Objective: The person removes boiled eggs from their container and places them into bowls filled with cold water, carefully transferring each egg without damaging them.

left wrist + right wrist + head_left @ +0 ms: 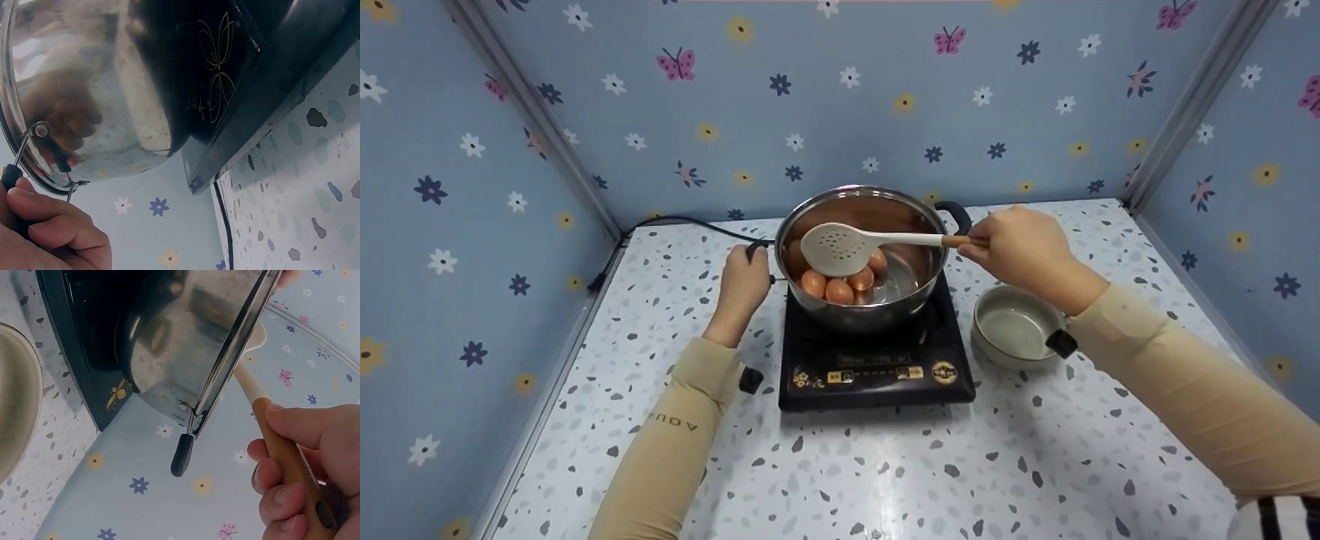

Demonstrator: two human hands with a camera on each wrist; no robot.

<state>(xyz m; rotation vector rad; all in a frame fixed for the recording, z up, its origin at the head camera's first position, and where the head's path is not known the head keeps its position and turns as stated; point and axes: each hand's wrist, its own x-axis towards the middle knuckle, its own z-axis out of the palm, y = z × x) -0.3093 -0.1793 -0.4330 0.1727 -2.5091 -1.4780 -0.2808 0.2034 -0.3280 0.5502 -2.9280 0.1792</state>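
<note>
A steel pot [877,321] holds several brown eggs [840,291], gathered toward its left side. My left hand [744,283] grips the pot's left black handle [10,175], its fingers curled round it in the left wrist view. With my right hand [1024,251] I hold a white slotted spoon [834,251] by its wooden handle [287,455]. The spoon's perforated head is over the eggs within the pot's rim and hides some of them. No egg shows on the head. Whether it touches the eggs I cannot tell.
Beneath the pot is a black induction cooker [877,382], with a black cord [682,219] running left. A grey-green bowl [1016,330] stands to its right, under my right forearm. The pot's right handle [183,455] sticks out near my right hand. Patterned panels [840,105] enclose the speckled table.
</note>
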